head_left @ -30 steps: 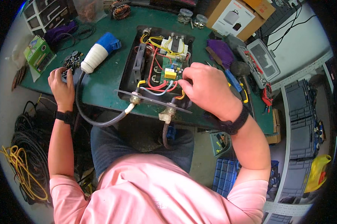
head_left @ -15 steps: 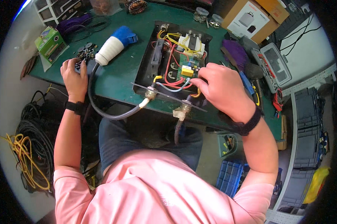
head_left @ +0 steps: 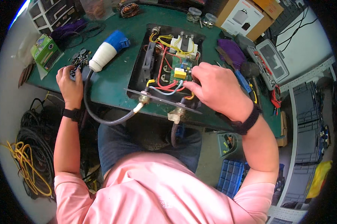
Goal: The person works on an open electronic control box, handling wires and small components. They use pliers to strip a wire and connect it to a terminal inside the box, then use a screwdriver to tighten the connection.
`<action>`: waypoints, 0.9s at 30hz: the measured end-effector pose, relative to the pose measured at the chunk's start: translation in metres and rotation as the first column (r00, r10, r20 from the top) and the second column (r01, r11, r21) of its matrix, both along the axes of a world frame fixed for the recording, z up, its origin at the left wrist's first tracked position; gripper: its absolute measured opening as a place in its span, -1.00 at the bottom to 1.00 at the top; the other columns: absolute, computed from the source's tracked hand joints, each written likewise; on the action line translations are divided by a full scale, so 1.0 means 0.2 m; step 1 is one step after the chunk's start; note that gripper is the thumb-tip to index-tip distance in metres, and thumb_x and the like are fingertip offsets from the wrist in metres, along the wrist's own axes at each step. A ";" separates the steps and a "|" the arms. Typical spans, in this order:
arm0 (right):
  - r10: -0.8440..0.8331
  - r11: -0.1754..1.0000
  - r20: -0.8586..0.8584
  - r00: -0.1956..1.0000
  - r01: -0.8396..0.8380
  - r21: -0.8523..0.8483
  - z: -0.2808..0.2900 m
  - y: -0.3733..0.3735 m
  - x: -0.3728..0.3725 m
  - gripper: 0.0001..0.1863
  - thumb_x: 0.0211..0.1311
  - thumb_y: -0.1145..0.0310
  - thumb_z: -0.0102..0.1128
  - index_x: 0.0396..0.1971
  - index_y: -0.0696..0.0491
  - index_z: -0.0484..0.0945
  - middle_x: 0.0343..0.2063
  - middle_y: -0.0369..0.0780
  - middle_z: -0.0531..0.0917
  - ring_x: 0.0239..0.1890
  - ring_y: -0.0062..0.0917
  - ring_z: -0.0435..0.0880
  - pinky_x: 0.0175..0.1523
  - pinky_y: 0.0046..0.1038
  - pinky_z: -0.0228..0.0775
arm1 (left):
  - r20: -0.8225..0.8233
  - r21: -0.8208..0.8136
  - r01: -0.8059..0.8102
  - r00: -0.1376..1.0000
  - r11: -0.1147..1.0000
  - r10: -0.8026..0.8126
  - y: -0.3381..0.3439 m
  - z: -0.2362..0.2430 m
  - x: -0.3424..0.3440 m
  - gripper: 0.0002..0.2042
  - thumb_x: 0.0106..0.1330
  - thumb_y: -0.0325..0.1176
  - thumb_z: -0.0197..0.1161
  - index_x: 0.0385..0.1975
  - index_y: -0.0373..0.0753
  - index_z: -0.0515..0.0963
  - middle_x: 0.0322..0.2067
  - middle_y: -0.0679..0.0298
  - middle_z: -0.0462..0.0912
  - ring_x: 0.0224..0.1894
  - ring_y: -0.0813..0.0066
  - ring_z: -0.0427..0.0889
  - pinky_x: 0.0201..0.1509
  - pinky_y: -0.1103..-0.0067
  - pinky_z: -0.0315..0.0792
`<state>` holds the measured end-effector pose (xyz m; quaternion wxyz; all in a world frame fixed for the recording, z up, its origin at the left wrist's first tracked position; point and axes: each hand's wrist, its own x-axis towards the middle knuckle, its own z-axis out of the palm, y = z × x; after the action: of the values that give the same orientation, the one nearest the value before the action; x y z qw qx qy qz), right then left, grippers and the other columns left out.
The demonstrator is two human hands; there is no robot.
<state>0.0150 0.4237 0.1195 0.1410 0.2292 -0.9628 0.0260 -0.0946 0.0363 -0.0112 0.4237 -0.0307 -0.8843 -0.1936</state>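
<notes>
My left hand [head_left: 70,89] is at the left of the bench, its fingertips apart at the near edge of a pile of small dark screws and washers [head_left: 80,59]. My right hand [head_left: 217,86] reaches over the right side of an open black metal case [head_left: 136,76], fingers curled in beside the green circuit board [head_left: 181,64] and its yellow component [head_left: 180,73]. Whatever the right fingertips grip is hidden. Red, blue and yellow wires run inside the case. A grey cable [head_left: 118,121] leads from its tilted end panel [head_left: 162,100] to a blue-and-white industrial plug [head_left: 108,52].
A green box [head_left: 47,52] stands at the left. To the right lie a purple cloth [head_left: 231,52], an opened grey tool case [head_left: 269,61] and several hand tools. A cardboard box [head_left: 247,18] and two jars of hardware [head_left: 193,15] are at the back. Coiled cables [head_left: 30,160] hang below left.
The whole view has shifted slightly, so the bench things appear lower left. My left fingers have spread a little at the screw pile. My right hand stays at the circuit board.
</notes>
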 end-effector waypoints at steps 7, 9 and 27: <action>0.084 0.996 -0.025 0.996 -0.083 0.037 0.00 0.01 -0.03 -0.79 0.14 0.21 0.24 -0.51 0.04 0.57 -0.54 -0.16 0.59 -0.43 -0.26 0.65 -0.33 -0.31 0.53 | -0.002 0.001 0.018 1.000 1.000 -0.018 -0.01 0.00 -0.01 -0.84 0.19 -0.39 0.26 -0.28 -0.30 0.55 -0.23 0.07 0.54 -0.06 0.07 0.47 0.09 0.32 0.31; 0.111 0.994 -0.022 0.994 -0.110 0.024 0.00 0.02 -0.03 -0.79 0.14 0.21 0.23 -0.50 0.04 0.57 -0.53 -0.17 0.58 -0.42 -0.28 0.66 -0.32 -0.32 0.53 | 0.005 0.005 0.018 1.000 1.000 -0.018 -0.01 0.00 0.00 -0.84 0.19 -0.40 0.26 -0.28 -0.30 0.54 -0.23 0.07 0.54 -0.05 0.07 0.47 0.09 0.32 0.31; 0.156 0.987 0.041 0.987 -0.158 0.042 0.05 0.02 -0.03 -0.85 0.14 0.28 0.22 -0.44 0.05 0.53 -0.49 -0.17 0.55 -0.37 -0.28 0.63 -0.30 -0.31 0.50 | 0.021 0.021 0.028 0.999 0.999 -0.028 -0.02 -0.01 -0.01 -0.81 0.16 -0.41 0.26 -0.26 -0.31 0.53 -0.22 0.07 0.52 -0.05 0.07 0.46 0.11 0.33 0.31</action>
<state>0.0085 0.4278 0.1299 0.1155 0.3068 -0.9445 0.0198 -0.0956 0.0330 -0.0124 0.4118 -0.0367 -0.8862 -0.2092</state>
